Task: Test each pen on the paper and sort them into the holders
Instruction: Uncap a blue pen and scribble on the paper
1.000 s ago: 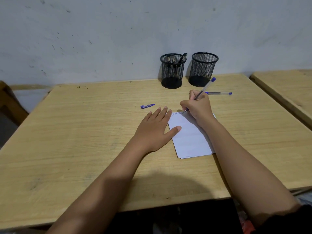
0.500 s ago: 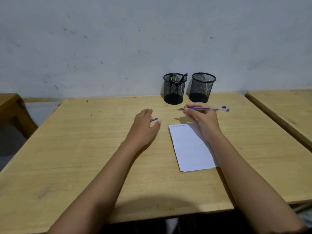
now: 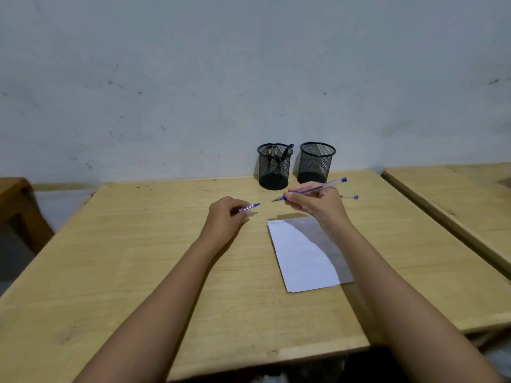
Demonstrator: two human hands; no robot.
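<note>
The right hand (image 3: pixel 318 201) grips an uncapped clear-barrelled blue pen (image 3: pixel 311 190) above the wooden table (image 3: pixel 138 258), tip pointing left. The left hand (image 3: pixel 228 217) pinches the small blue pen cap (image 3: pixel 249 208). White paper (image 3: pixel 301 255) lies just below, scribbles at its top edge. Judgement: recapping comes next; bring cap and tip together in line, press fully home, then drop the pen in the correct black mesh holder (image 3: pixel 274 167), not its empty neighbour (image 3: pixel 316 163), unless it failed. Another pen (image 3: pixel 350 197) awaits testing.

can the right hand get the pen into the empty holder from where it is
Probably yes. The right hand holds the pen just in front of the empty holder, whose mouth is open, and nothing stands between them.
</note>
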